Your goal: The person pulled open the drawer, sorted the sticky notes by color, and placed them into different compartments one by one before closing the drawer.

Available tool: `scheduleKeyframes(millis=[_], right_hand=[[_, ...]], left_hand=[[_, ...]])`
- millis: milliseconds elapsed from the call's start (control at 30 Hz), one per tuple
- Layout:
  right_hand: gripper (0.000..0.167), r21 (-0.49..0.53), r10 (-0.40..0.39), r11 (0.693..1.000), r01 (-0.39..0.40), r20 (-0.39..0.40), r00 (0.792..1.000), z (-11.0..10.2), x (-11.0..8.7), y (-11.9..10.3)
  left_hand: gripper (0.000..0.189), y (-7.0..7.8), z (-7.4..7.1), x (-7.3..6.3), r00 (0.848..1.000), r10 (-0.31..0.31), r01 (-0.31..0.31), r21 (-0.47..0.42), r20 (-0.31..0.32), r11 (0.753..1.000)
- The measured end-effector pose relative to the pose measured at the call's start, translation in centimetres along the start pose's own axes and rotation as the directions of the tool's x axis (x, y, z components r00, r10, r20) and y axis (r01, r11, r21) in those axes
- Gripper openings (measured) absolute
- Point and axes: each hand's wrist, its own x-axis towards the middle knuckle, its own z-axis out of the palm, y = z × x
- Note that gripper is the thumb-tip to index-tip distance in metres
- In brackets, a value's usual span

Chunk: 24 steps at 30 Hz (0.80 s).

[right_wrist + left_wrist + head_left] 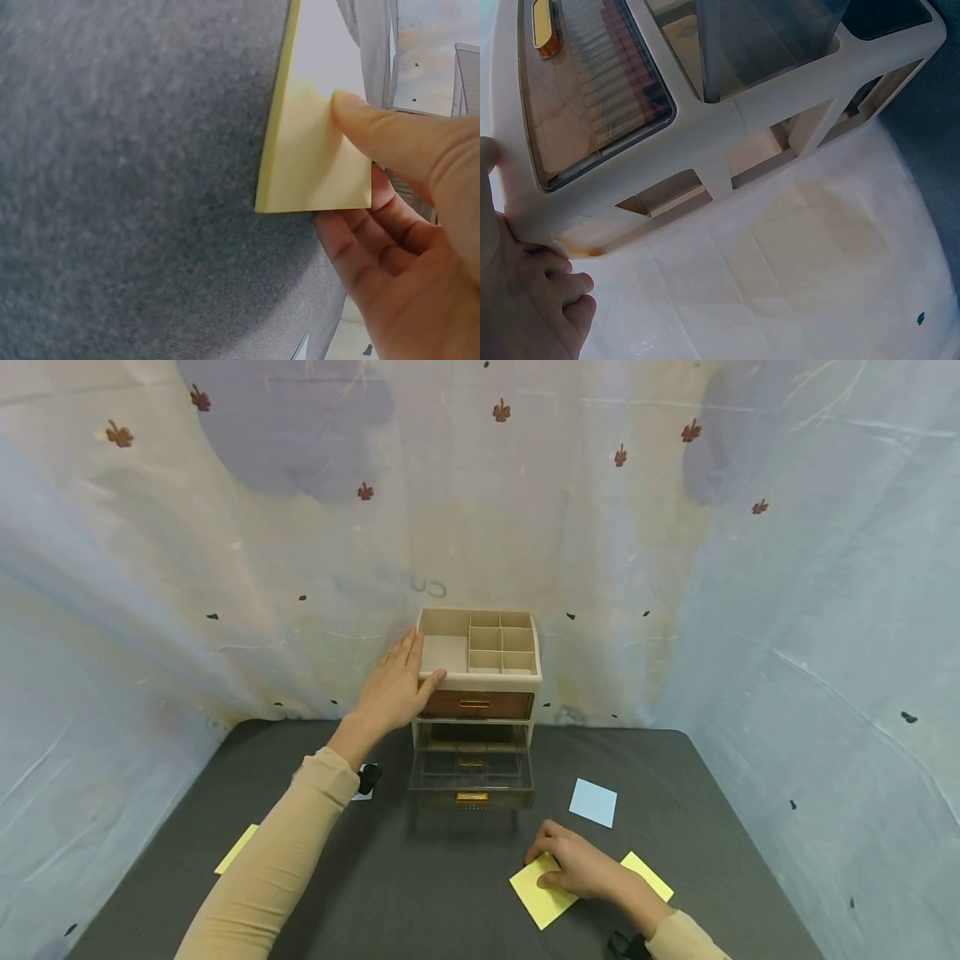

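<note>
A small cream drawer organizer [475,677] with a divided top tray stands at the back of the table. My left hand [395,685] rests against its upper left side, fingers straight along it and thumb at the front top edge. In the left wrist view this hand [536,300] touches the organizer's corner. A clear lower drawer [472,781] with a gold handle is pulled out; the brown drawer [476,704] above it is closed. My right hand [577,862] pinches a yellow sticky note pad [311,157] between thumb and fingers, low over the table in front of the organizer.
On the dark table [442,893], a light blue sticky note pad [593,802] lies right of the drawer. Another yellow pad [649,875] lies behind the right wrist, a yellow one [236,850] beside the left forearm. A patterned cloth [600,543] surrounds the table.
</note>
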Motion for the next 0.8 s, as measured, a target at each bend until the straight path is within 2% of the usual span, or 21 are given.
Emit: scheduleKeyframes(millis=[167, 467, 800], right_hand=[[0.026, 0.024, -0.007, 1.000, 0.008, -0.032, 0.999, 0.0, -0.2, -0.2], [0.015, 0.082, -0.081, 0.992, 0.094, -0.150, 0.985, -0.8, -0.8, -1.0], [0.007, 0.154, -0.075, 0.982, 0.107, -0.202, 0.977, -1.6, -1.0, -1.5]], left_hand=[[0.089, 0.0, 0.0, 0.0, 1.000, 0.004, -0.004, 0.001, 0.002, 1.000], [0.090, -0.1, 0.0, 0.0, 1.000, 0.004, -0.004, -0.006, 0.008, 1.000], [0.091, 0.0, 0.0, -0.1, 1.000, 0.005, -0.005, -0.005, 0.004, 1.000]])
